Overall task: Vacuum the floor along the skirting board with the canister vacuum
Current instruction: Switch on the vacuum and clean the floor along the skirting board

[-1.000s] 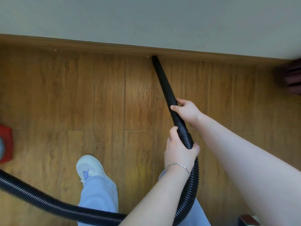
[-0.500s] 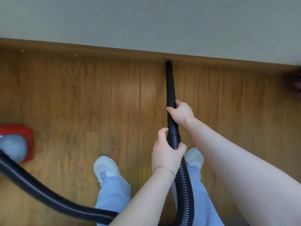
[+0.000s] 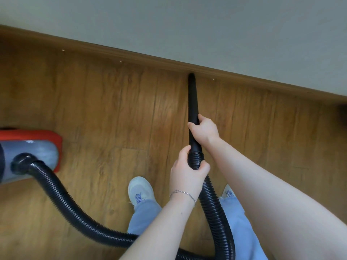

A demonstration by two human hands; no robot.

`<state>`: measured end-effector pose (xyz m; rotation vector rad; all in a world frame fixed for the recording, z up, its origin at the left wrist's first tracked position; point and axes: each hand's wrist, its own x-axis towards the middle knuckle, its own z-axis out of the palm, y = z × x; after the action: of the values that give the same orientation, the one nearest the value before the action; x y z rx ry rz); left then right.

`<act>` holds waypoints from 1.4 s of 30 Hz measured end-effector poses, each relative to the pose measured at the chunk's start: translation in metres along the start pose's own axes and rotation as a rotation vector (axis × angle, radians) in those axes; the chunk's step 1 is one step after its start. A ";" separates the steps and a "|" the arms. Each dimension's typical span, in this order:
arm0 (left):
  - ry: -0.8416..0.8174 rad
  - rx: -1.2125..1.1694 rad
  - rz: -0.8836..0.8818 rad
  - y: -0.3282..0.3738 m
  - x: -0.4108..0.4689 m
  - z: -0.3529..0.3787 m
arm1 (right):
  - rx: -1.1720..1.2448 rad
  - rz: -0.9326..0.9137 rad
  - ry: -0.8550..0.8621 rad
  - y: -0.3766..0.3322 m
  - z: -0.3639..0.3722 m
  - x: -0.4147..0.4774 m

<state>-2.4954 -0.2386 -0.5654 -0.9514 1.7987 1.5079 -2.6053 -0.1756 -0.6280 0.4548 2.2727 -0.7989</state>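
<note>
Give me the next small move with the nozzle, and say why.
Probably slide the nozzle tip a little right along the skirting board: a pale speck lies at the board's foot just right of the tip, nearer than the two specks farther left.

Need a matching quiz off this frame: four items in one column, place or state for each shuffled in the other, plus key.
Column 1
1. nozzle tip
2. left hand
3. right hand
4. canister vacuum

Column 2
A. grips the ribbed end of the hose
B. sits on the floor at the left edge of the view
C. at the foot of the skirting board
D. grips the smooth nozzle shaft

Pairs: 1-C, 2-A, 3-D, 4-B
</note>
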 end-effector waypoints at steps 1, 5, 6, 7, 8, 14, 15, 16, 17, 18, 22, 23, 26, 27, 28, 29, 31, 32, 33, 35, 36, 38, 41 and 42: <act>0.007 -0.014 -0.003 -0.001 0.000 -0.005 | -0.005 -0.010 -0.007 -0.006 0.005 -0.001; 0.046 -0.069 -0.008 -0.003 0.002 -0.027 | -0.041 -0.027 -0.015 -0.025 0.019 -0.006; 0.051 -0.083 -0.008 -0.003 0.001 -0.032 | -0.049 -0.039 -0.016 -0.031 0.022 -0.007; 0.058 -0.102 -0.009 -0.003 0.001 -0.036 | -0.057 -0.064 -0.022 -0.037 0.025 -0.009; 0.070 -0.131 -0.014 -0.002 0.000 -0.039 | -0.066 -0.099 -0.037 -0.045 0.030 -0.012; 0.226 -0.311 -0.035 0.002 0.009 -0.081 | -0.083 -0.288 -0.144 -0.111 0.075 -0.013; 0.231 -0.330 -0.029 0.003 0.014 -0.090 | -0.085 -0.288 -0.155 -0.119 0.080 -0.010; 0.230 -0.345 -0.026 0.004 0.018 -0.096 | -0.089 -0.282 -0.165 -0.126 0.083 -0.007; 0.226 -0.355 -0.025 0.005 0.021 -0.101 | -0.090 -0.271 -0.172 -0.131 0.085 -0.004; 0.223 -0.362 -0.025 0.006 0.024 -0.104 | -0.089 -0.261 -0.173 -0.134 0.087 -0.001; 0.193 -0.367 -0.040 0.002 0.027 -0.105 | -0.102 -0.233 -0.148 -0.132 0.089 0.002; 0.180 -0.367 -0.044 0.001 0.026 -0.104 | -0.108 -0.224 -0.144 -0.129 0.088 0.001; 0.162 -0.364 -0.050 0.001 0.025 -0.101 | -0.116 -0.212 -0.137 -0.122 0.087 0.002; 0.165 -0.369 -0.052 0.001 0.026 -0.101 | -0.116 -0.215 -0.138 -0.122 0.087 0.003; 0.171 -0.375 -0.055 0.001 0.027 -0.101 | -0.115 -0.220 -0.141 -0.122 0.087 0.004; 0.179 -0.379 -0.058 0.000 0.027 -0.101 | -0.113 -0.228 -0.146 -0.122 0.089 0.004; 0.189 -0.385 -0.061 -0.002 0.027 -0.102 | -0.113 -0.257 -0.166 -0.123 0.092 0.003; 0.193 -0.391 -0.062 -0.002 0.028 -0.103 | -0.116 -0.276 -0.181 -0.125 0.094 0.003; 0.195 -0.400 -0.061 -0.002 0.028 -0.104 | -0.123 -0.294 -0.196 -0.126 0.095 0.003; 0.183 -0.425 -0.060 0.000 0.031 -0.102 | -0.133 -0.306 -0.209 -0.128 0.094 0.005; 0.168 -0.438 -0.060 0.002 0.032 -0.101 | -0.130 -0.296 -0.208 -0.128 0.091 0.007; 0.123 -0.449 -0.055 0.006 0.032 -0.095 | -0.136 -0.262 -0.216 -0.124 0.082 0.012; 0.070 -0.467 -0.049 0.013 0.035 -0.081 | -0.174 -0.216 -0.249 -0.115 0.066 0.019; 0.069 -0.474 -0.050 0.015 0.036 -0.074 | -0.188 -0.215 -0.253 -0.111 0.061 0.022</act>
<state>-2.5275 -0.3148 -0.5734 -1.2727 1.4713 1.9338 -2.6484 -0.2969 -0.6324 0.0206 2.1541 -0.6948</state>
